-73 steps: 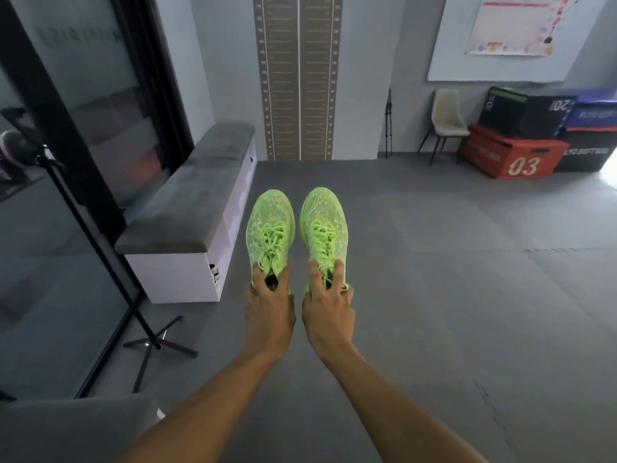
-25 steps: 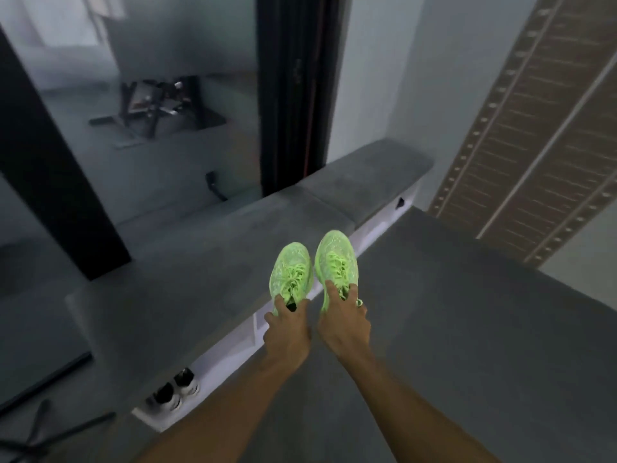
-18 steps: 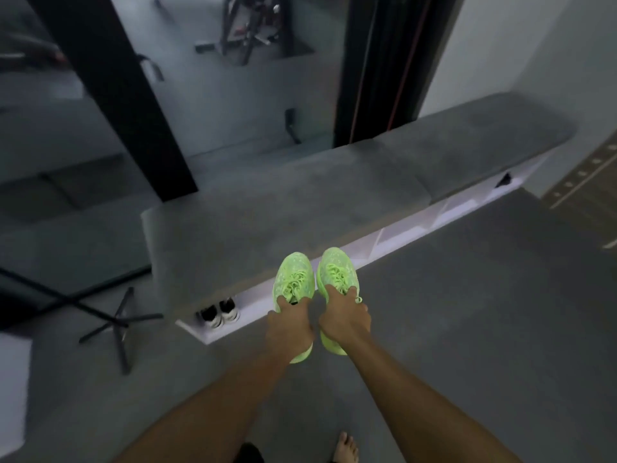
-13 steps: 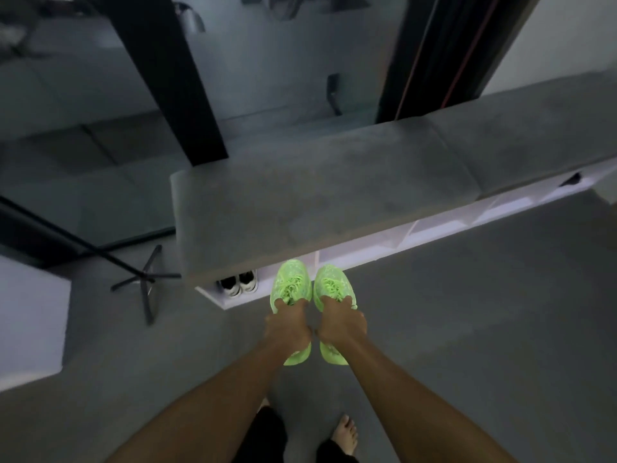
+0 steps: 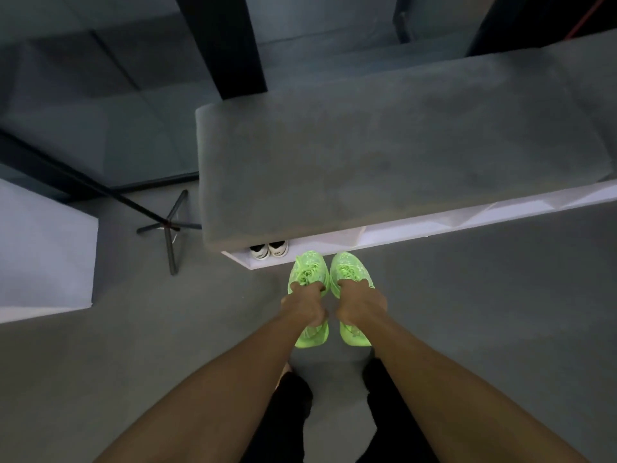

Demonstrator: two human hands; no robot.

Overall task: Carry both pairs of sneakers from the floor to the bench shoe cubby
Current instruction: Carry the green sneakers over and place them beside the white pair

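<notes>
My left hand (image 5: 303, 307) grips the left neon-green sneaker (image 5: 309, 272) by its collar. My right hand (image 5: 361, 304) grips the right neon-green sneaker (image 5: 349, 270) the same way. Both shoes hang side by side, toes pointing at the bench, just in front of the white shoe cubby (image 5: 417, 228) under the grey padded bench top (image 5: 384, 155). A black-and-white pair of sneakers (image 5: 269, 248) sits in the leftmost cubby slot, just left of the green toes. The cubby's inside is mostly hidden beneath the bench top.
A black tripod stand (image 5: 168, 225) has its feet on the grey floor left of the bench. A white block (image 5: 43, 248) stands at the far left. A dark pillar (image 5: 223, 45) and glass wall rise behind the bench. My dark trouser legs (image 5: 287, 416) show below.
I have walked up to the bench and now look almost straight down. The green sneakers, held throughout, have come low and close to the cubby front, beside the black-and-white pair.
</notes>
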